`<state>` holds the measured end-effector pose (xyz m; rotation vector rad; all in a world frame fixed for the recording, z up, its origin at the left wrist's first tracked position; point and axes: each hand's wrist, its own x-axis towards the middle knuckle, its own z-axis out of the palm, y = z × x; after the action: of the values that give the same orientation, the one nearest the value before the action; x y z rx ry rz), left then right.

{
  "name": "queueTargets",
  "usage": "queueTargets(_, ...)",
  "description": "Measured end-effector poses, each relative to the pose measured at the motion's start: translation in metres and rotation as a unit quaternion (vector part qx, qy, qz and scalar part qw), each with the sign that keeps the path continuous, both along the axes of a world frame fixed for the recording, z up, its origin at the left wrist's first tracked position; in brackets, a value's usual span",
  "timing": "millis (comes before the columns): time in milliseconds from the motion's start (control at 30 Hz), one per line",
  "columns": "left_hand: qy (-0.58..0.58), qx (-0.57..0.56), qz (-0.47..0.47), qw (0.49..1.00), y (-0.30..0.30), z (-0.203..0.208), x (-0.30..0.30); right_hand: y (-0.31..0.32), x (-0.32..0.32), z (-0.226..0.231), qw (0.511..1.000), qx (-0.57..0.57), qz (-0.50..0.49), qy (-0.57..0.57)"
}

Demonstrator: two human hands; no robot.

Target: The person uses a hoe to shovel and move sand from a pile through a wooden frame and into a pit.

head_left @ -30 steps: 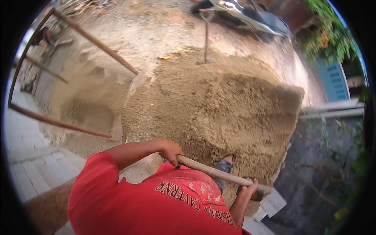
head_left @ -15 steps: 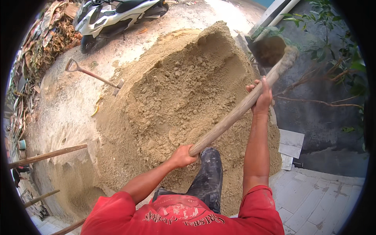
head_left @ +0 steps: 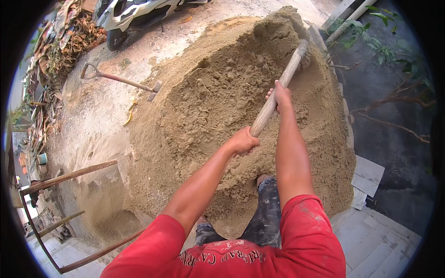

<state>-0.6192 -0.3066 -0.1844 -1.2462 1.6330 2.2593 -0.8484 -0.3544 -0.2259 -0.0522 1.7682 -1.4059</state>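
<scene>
A large heap of damp brown sand (head_left: 204, 116) lies in front of me, hollowed in its middle. Both hands are closed around the wooden handle of a hoe (head_left: 293, 65). My left hand (head_left: 243, 141) grips the near end of the handle, while my right hand (head_left: 280, 96) holds it farther up. The handle slants away to the far right. Its head meets the sand near the heap's far crest, and the blade is hidden there. My feet stand at the heap's near edge, partly covered by sand.
A D-handled shovel (head_left: 123, 81) leans on the heap's left side. A wooden frame (head_left: 74, 173) stands at the lower left. Far off is a white-and-black motorbike (head_left: 139, 14). A dark wall (head_left: 384, 139) with leafy branches (head_left: 394, 99) bounds the right, above pale floor tiles (head_left: 371, 241).
The hoe has come down from beside the right wall, its raised blade now in the sand. Both hands have moved with it, the right inward and the left forward.
</scene>
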Motion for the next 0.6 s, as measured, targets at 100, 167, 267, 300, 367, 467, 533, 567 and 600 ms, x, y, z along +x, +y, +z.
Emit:
queueTargets(100,-0.042,0.011,0.005,0.999,0.028,0.008,0.07,0.031,0.076,-0.015,0.998,0.015,-0.006,-0.057)
queueTargets(167,-0.066,0.016,-0.002,0.998,0.053,0.019,0.107,0.063,0.114,-0.03,0.996,0.028,-0.008,-0.081)
queueTargets(267,-0.095,-0.031,-0.045,0.994,0.114,-0.024,0.187,0.131,0.194,-0.067,0.984,0.056,-0.031,-0.166)
queueTargets(300,-0.102,-0.082,-0.066,0.989,0.132,-0.03,0.205,0.148,0.212,-0.071,0.979,0.047,-0.053,-0.191)
queueTargets(367,-0.123,-0.206,-0.096,0.966,0.165,-0.026,0.242,0.179,0.245,-0.069,0.964,0.028,-0.09,-0.247)
queueTargets(467,-0.185,-0.237,-0.172,0.938,0.164,0.033,0.268,0.202,0.278,-0.051,0.936,-0.028,-0.108,-0.333)
queueTargets(533,-0.231,-0.129,-0.195,0.944,0.159,0.088,0.285,0.213,0.299,-0.032,0.911,-0.06,-0.084,-0.399)
queueTargets(567,-0.235,-0.056,-0.204,0.949,0.142,0.116,0.281,0.219,0.295,-0.036,0.902,-0.077,-0.104,-0.412)
queueTargets(600,-0.234,0.01,-0.21,0.949,0.129,0.137,0.273,0.217,0.286,-0.047,0.893,-0.099,-0.122,-0.421)
